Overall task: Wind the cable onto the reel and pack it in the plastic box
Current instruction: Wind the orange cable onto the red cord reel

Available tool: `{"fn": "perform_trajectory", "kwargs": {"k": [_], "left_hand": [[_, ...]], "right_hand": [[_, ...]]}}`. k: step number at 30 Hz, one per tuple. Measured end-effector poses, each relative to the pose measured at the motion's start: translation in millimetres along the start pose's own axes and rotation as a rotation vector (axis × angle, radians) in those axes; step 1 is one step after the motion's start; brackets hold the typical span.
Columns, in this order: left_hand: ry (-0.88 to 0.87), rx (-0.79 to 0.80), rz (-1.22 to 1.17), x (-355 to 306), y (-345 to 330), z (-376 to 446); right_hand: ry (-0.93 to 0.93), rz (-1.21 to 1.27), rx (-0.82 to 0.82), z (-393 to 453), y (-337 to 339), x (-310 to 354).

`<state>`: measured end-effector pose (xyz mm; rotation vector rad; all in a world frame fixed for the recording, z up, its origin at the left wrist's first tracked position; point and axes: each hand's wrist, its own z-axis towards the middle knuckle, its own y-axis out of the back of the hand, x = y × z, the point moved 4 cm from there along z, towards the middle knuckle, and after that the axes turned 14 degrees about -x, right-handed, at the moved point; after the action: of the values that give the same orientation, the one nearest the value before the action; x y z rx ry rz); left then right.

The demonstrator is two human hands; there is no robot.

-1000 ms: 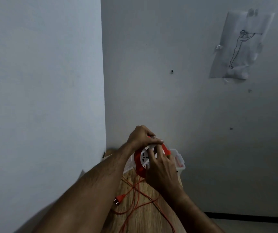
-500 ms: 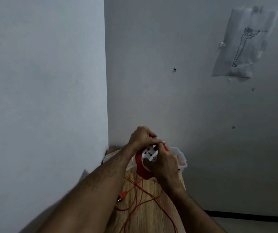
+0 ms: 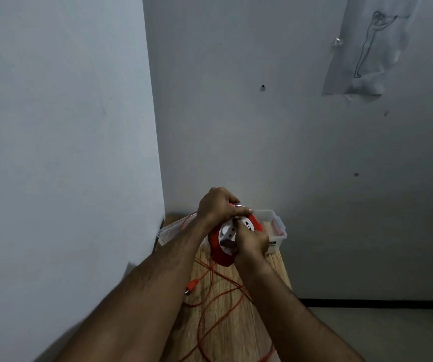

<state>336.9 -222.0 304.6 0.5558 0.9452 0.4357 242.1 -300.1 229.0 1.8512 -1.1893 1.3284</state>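
Now I see the red reel [image 3: 220, 253] held above the wooden table [image 3: 238, 322], before the clear plastic box [image 3: 275, 231]. My left hand [image 3: 218, 205] grips its top; my right hand [image 3: 252, 244] pinches its white face. Loose orange cable [image 3: 210, 304] sprawls below.

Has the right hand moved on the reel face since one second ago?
Yes. The right hand has slid from the middle of the white reel face to its lower right edge, nearer the plastic box, baring the sockets.

Red-and-white reel [image 3: 221, 253], orange cable [image 3: 210, 304], wood-grain table [image 3: 275, 273].
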Motion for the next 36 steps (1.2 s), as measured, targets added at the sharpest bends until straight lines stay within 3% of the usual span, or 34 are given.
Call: {"fn": "perform_trajectory", "kwargs": {"k": [3,5,6,10,12,14,16,21,28,36], "left_hand": [[0.001,0.01,-0.006,2,0,-5],[0.039,0.027,-0.059,7,1,-7],[0.058,0.038,-0.092,11,0,-7],[0.073,0.073,-0.125,20,-1,-7],[0.068,0.094,-0.116,20,1,-5],[0.066,0.12,-0.118,18,3,-4],[0.065,0.139,-0.14,16,4,-4],[0.064,0.17,-0.173,15,4,-6],[0.073,0.175,-0.177,21,-4,-12],[0.073,0.144,-0.19,17,-5,-16]], "right_hand": [[-0.241,0.158,-0.008,-6,6,-1],[-0.155,0.099,0.044,-14,15,4],[0.018,0.018,0.066,-17,21,10],[1.219,-0.302,0.142,-35,38,36],[1.593,-0.466,0.324,-40,36,33],[1.795,-0.657,0.452,-39,35,29],[1.861,-0.821,0.496,-34,34,28],[1.82,-1.054,0.486,-25,32,24],[1.89,-1.005,0.47,-27,31,25],[1.677,-0.781,0.366,-27,32,28]]}}
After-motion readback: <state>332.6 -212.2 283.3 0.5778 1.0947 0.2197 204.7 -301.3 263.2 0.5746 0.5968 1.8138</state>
